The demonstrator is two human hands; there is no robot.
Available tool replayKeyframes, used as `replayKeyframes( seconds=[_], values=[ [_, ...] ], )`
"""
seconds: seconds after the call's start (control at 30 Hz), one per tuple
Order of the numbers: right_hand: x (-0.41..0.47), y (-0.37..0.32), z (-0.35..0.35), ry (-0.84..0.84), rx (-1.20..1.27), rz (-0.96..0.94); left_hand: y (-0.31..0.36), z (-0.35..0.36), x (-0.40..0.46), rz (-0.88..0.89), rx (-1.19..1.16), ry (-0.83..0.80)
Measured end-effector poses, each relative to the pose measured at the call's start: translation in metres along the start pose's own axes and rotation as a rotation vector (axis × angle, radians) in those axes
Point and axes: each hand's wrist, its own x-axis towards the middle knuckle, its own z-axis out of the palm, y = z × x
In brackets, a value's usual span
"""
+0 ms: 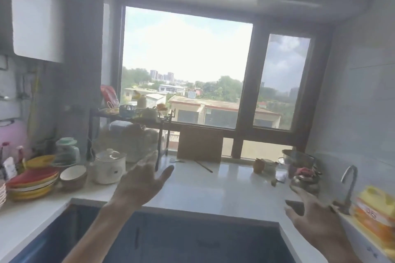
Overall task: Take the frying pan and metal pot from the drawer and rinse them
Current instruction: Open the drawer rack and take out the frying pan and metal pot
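The white bench (205, 186) runs under both raised hands and wraps round the corner. Beyond the left grip (141, 179), which is spread wide and holds nothing, stands a white lidded cooker (108, 166), with stacked plates (32, 183) well off to its left. The right grip (310, 211), fingers likewise loose and bare, hangs just short of the tap (349, 186); a yellow packet (376, 218) sits to its right. Neither the frying pan nor the metal pot can be made out; the picture is blurred.
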Motion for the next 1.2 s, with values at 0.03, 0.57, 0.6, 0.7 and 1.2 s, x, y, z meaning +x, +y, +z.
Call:
replayKeyframes(
  seconds=[0.03,0.57,0.6,0.7,1.2],
  values=[
    [0.016,0.007,0.015,-0.049,0.010,0.024,-0.011,0.020,0.021,0.014,-0.041,-0.035],
    [0.191,0.164,0.342,-0.810,0.399,0.370,-0.061,0.448,0.132,-0.291,-0.450,-0.798],
    [0.198,0.165,0.370,-0.871,0.438,0.372,-0.066,0.475,0.132,-0.328,-0.474,-0.825],
    [0.217,0.168,0.473,-1.010,0.508,0.341,-0.086,0.569,0.140,-0.445,-0.517,-0.885],
    [0.284,0.186,0.776,-0.968,0.500,0.020,-0.162,0.833,0.175,-0.350,-0.636,-0.710]
  ],
)
